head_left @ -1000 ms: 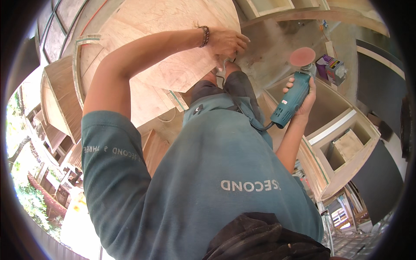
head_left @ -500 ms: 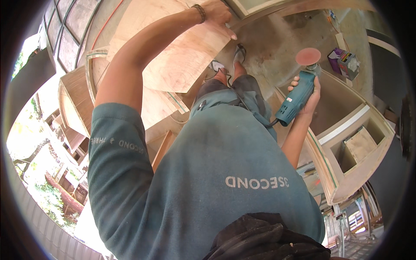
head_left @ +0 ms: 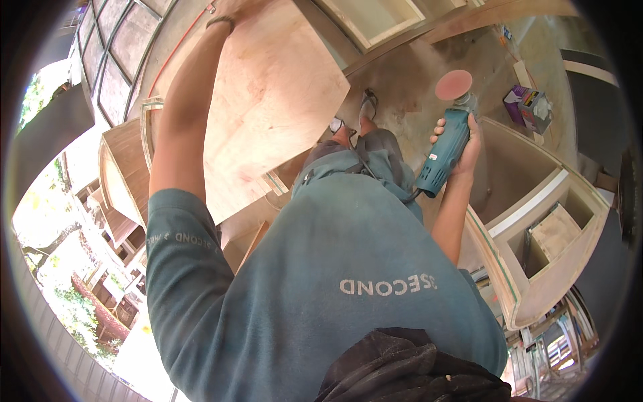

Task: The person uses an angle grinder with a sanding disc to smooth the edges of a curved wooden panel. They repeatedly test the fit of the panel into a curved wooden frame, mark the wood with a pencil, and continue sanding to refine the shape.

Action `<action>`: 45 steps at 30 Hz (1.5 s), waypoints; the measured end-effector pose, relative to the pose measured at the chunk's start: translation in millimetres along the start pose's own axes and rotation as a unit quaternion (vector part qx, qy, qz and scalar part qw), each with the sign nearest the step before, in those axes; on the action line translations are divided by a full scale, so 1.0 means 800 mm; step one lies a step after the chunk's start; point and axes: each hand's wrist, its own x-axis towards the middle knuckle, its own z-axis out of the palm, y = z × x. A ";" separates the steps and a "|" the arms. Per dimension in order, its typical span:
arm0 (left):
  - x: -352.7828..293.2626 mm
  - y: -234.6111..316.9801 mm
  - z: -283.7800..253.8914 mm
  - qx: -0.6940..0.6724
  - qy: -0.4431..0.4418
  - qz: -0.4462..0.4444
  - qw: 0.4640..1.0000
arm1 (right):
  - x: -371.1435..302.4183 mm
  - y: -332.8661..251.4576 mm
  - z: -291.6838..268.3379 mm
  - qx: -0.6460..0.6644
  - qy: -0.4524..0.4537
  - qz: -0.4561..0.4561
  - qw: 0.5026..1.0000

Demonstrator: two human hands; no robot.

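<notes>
A teal angle grinder point(head_left: 447, 151) with a round pink sanding disc point(head_left: 454, 85) is held upright in my right hand point(head_left: 471, 149), fingers wrapped round its body. The disc points away from me and touches nothing. A black cord runs from the tool's near end toward my waist. My left arm reaches far forward over a large pale plywood panel point(head_left: 268, 100). Beyond the bracelet point(head_left: 221, 21), my left hand point(head_left: 242, 8) is at the panel's far side, cut by the picture's upper edge. Its fingers cannot be made out.
A curved wooden cabinet point(head_left: 546, 295) with open compartments stands at right. Behind it, a purple and grey box point(head_left: 529, 107) sits on the dusty floor. A framed panel point(head_left: 375, 27) lies at the far side. Other curved wooden pieces point(head_left: 120, 174) and an orange hose point(head_left: 175, 53) are at left.
My left hand has moved from the panel's right corner forward and left. The plywood panel has shifted nearer, covering more of the board below. The grinder stays in my right hand, slightly farther left.
</notes>
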 end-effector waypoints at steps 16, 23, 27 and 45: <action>-0.081 -0.143 0.042 -0.118 0.049 -0.164 0.978 | 0.015 -0.003 0.029 -0.090 -0.022 0.063 0.994; -0.100 -0.110 0.059 -0.044 -0.012 -0.081 0.996 | 0.045 -0.016 0.061 -0.165 -0.054 0.117 0.978; -0.086 -0.092 0.082 -0.008 -0.002 -0.050 0.999 | 0.063 -0.030 0.083 -0.236 -0.069 0.142 0.959; -0.068 -0.035 0.092 -0.137 0.135 -0.001 0.981 | 0.097 -0.035 0.104 -0.430 -0.087 0.245 0.865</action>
